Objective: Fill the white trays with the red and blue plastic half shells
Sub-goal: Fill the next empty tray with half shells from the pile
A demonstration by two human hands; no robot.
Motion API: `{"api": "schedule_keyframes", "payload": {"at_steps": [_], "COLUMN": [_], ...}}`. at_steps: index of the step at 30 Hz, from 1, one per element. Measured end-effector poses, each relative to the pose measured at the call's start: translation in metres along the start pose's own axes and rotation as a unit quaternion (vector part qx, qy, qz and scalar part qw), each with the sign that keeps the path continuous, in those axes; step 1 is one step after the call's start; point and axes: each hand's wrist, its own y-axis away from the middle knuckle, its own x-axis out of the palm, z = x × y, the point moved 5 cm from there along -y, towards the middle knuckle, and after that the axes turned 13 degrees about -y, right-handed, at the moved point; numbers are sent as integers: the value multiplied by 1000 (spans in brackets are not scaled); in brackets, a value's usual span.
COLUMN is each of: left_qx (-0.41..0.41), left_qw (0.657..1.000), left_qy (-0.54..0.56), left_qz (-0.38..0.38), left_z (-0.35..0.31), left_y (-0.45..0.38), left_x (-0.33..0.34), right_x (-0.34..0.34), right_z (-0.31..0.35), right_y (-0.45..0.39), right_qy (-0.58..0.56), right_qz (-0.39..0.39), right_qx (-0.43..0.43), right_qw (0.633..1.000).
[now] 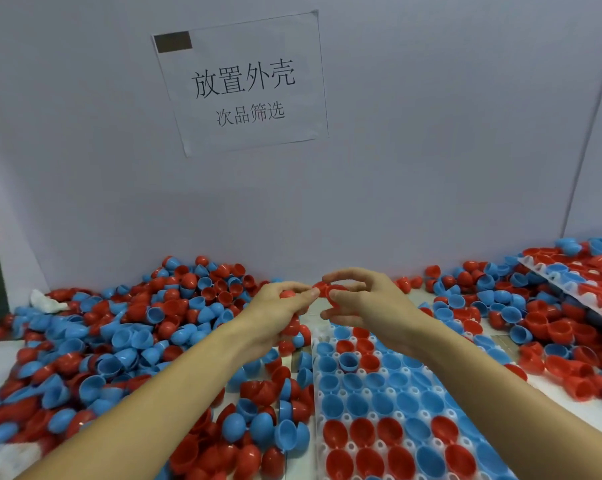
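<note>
Between both hands' fingers [308, 295], a red half shell [330, 291] is pinched.

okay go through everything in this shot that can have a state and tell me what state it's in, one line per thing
left hand: gripping several red shells.
right hand: pinching a red half shell.
near white tray: flat, most visible pockets filled, shells open side up.
far white tray: tilted on loose shells, partly filled.
loose shell pile: unsorted, red and blue mixed.
paper sign: stuck to wall, crooked.
white cloth: crumpled.
</note>
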Motion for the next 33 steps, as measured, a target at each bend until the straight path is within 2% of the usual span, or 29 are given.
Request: {"api": "schedule_keyframes", "payload": {"at_steps": [2,4,10,16,19,21,23,27,30,33], "left_qx": [8,17,31,21,-22,-73,-108,-120,-124,-107], "left_qw": [999,998,998,999,999,996,991,988,984,982], "left_qy": [-17,-25,-41,-33,-24,26,74,97,129,156], "left_qz": [-32,-46,-36,-38,-36,-32,-24,-24,-12,-14], "left_z": [3,5,13,22,30,35,39,45,45,41], "left_y": [-2,-4,-10,-19,-24,-25,-23,-20,-16,-11], "left_x": [-5,-7,-12,-16,-14,-14,-15,-22,-24,-23], "right_x": [1,3,5,10,11,12,13,14,12,11], "right_z": [1,2,-2,-9,-11,-16,-26,-50,-59,-61], "right_y": [-4,-10,-31,-56,-69,-77,-84,-89,-90,-87], "right_qy": [133,209,178,297,404,469,528,617,646,651], "right_qz": [10,13,47,90,51,28,30,39,35,33], "right_qx": [-9,-16,59,29,-23,-45,-39,-5,1,1], "right_qw": [991,978,981,950,913,882,848,786,762,759]}}
